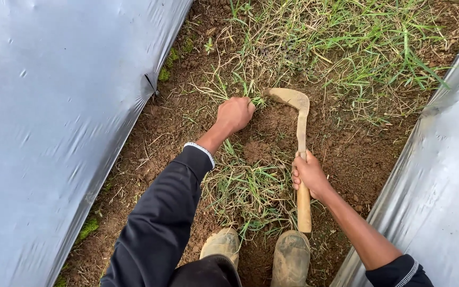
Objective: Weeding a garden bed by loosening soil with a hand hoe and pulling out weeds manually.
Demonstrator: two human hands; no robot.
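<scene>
My left hand (234,114) is clenched on a grass tuft (251,95) at the soil line, near the middle of the furrow, fingers wrapped tight round the stems. My right hand (309,174) grips the wooden handle of the sickle (302,154), fingers closed round it partway up; the curved blade lies on the bare soil (346,154) at about 3 o'clock from the tuft, its tip just beside my left knuckles. Cut grass (245,191) lies heaped at 6 o'clock, in front of my boots (290,255). Grey plastic sheet (54,133) covers the beds at 9 and 3 o'clock.

I judge I am mid-weeding: tuft held, blade set. The next move, as I see it, calls for hooking the blade under the roots while keeping it away from my left fingers.
</scene>
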